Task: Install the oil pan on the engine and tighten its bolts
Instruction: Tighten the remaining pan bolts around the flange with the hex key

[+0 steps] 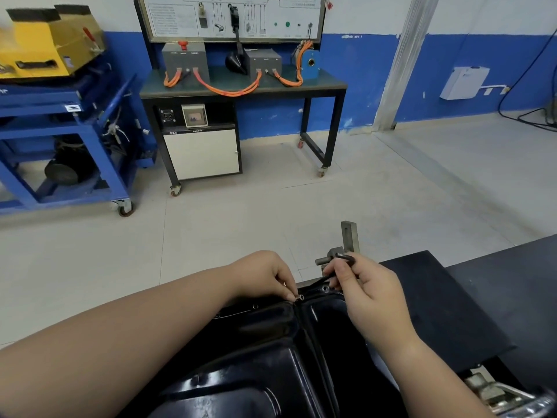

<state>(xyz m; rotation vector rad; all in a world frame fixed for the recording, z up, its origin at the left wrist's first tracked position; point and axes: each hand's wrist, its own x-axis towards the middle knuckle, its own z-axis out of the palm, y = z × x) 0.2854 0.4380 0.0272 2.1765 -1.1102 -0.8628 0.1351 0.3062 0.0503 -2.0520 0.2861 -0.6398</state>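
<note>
Oil pan (265, 351): near end cut off by bottom edge; left flange hidden under left forearm (120, 342).
Bolt (300, 296): tiny, mostly covered by pinching fingertips of left hand (265, 274); head type not tellable.
Hex key (343, 257): shank partly hidden behind gripping fingers of right hand (370, 294); tip position unclear.
Wall board (232, 16), far: top cut off; print too small to read.
Yellow box (36, 49), far left: blurred, cut by left edge.
Metal fitting (494, 390), near right corner: blurred, cut off.
</note>
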